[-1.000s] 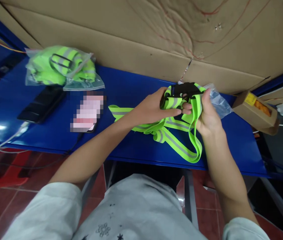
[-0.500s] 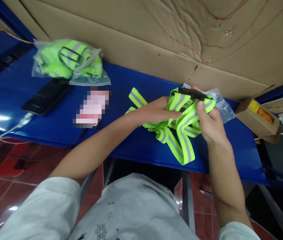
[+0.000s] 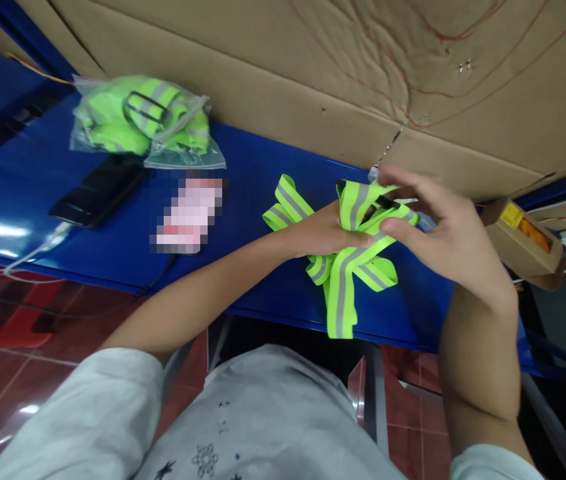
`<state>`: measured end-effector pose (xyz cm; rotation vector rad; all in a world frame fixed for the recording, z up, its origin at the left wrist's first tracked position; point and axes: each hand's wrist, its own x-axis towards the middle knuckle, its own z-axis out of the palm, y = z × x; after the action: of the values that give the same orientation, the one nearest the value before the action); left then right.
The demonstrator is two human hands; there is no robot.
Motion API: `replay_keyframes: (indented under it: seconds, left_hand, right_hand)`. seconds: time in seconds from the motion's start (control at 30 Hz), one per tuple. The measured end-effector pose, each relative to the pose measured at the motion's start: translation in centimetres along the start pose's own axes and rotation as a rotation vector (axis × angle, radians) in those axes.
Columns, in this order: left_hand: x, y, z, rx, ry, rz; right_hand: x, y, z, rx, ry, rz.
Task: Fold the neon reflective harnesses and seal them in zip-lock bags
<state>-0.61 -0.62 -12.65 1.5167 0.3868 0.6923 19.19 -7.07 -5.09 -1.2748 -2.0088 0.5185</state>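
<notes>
A neon-green reflective strap harness [image 3: 343, 267] with grey stripes and a black buckle lies bunched on the blue table [image 3: 263, 200]. My left hand [image 3: 320, 233] pinches the folded bundle from the left. My right hand [image 3: 443, 233] hovers on the right with fingers spread, fingertips touching the top of the bundle. One strap end hangs over the table's front edge.
A clear bag with another green harness [image 3: 145, 123] lies at the back left. A black phone [image 3: 95, 193] and a blurred pink item [image 3: 187, 213] lie left of my hands. A small cardboard box [image 3: 523, 240] sits at the right. Cardboard sheets [image 3: 313, 73] stand behind.
The straps have been gathered into a tighter bundle. My right hand has loosened its grip and spread its fingers over the bundle; the long loop now hangs shorter.
</notes>
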Motion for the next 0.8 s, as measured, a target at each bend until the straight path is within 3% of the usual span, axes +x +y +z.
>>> replay_keyframes:
  seconds: [0.1,0.23,0.3,0.4,0.53,0.67,0.8]
  left_hand:
    - [-0.3,0.3,-0.3,0.065,-0.036,0.023]
    - [-0.5,0.9,-0.1,-0.193,-0.088,-0.116]
    - [-0.6,1.1,0.0,-0.348,-0.160,-0.215]
    - [-0.9,1.2,0.2,-0.385,-0.229,-0.258]
    - [-1.1,1.4,0.4,-0.223,-0.139,-0.156]
    - [-0.9,1.0,0.1,-0.129,-0.062,-0.102]
    - [-0.6,0.7,-0.3,-0.010,-0.017,-0.032]
  right_hand:
    - [1.3,-2.1,0.1,-0.208,-0.095,-0.031]
    - [3.1,-2.1,0.5,-0.257,0.023,0.021]
    - [3.7,-1.6,0.3,-0.197,0.018,0.061]
    - [4.1,-0.7,-0.2,0.062,-0.040,0.173]
    - [4.3,0.1,-0.2,0.294,-0.079,0.290]
    - [4.1,-0.3,-0.2,-0.010,-0.077,0.106]
    - [3.4,-1.2,-0.3,-0.161,-0.273,-0.074]
